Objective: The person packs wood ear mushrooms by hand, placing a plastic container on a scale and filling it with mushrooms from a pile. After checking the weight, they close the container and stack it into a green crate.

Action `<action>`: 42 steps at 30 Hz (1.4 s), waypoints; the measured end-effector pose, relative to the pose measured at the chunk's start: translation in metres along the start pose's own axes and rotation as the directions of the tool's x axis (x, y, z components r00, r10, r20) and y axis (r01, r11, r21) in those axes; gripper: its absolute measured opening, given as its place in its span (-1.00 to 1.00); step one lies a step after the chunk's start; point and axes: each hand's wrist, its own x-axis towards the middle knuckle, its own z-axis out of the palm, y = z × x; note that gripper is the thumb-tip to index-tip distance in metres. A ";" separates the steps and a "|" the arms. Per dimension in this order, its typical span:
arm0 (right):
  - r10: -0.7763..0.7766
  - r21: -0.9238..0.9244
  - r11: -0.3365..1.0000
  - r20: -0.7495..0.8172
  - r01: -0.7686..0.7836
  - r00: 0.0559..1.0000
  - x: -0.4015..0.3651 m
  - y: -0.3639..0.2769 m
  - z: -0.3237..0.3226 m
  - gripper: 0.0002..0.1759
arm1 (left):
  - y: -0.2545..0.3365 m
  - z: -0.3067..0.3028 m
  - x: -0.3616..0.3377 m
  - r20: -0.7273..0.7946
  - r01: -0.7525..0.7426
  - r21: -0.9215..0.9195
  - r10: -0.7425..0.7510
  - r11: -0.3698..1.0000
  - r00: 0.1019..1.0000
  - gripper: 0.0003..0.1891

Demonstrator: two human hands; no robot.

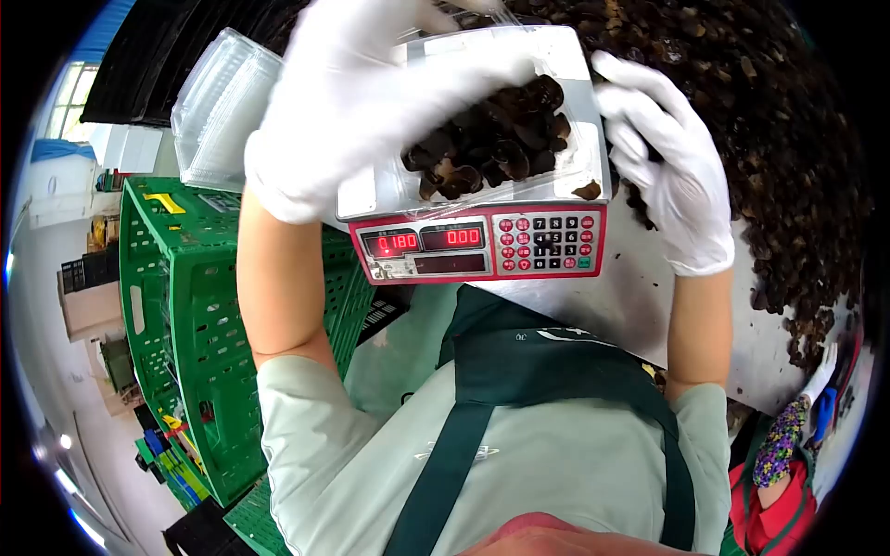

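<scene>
A broad heap of dark, ear-shaped fungus (779, 120) fills the upper right of the frame, over a metal tabletop (630, 306). The wearer's pale shirt (575, 463) and dark green apron (556, 366) take up the lower middle. Green crates (222, 324) stand at left. The left hand (343, 116), white-gloved and blurred, reaches over the scale from the upper left; I cannot tell whether it grips anything. The scale (496, 264) sits at upper centre. The right hand (672, 162), also gloved, is half open, fingers loosely bent, just beside the scale's right edge. Nested clear containers (218, 116) lean at upper left. At lower right another person's patterned sleeve (779, 445) shows. A fungus portion (501, 139) lies in clear plastic (519, 193) on the scale, partly beneath the left hand. The red digits (397, 243) read 0.180 and 0.00; one loose piece (587, 190) lies near the pan's lower right corner.
</scene>
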 end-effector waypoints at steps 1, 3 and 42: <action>0.050 -0.020 0.998 -0.089 -0.052 0.995 -0.005 0.004 -0.014 -0.67 | -0.014 -0.009 -0.011 -0.102 0.158 -0.142 -0.174 0.977 0.979 -0.41; 0.019 -0.050 0.998 -0.161 -0.027 0.987 -0.020 0.016 -0.049 -0.67 | -0.016 -0.023 -0.022 -0.206 0.561 -0.265 -0.614 0.784 0.762 -0.44; -0.249 -0.729 0.644 0.089 0.234 0.964 -0.011 -0.004 -0.043 -0.77 | -0.050 0.016 -0.030 0.059 0.599 -0.449 -0.647 0.663 0.760 -0.83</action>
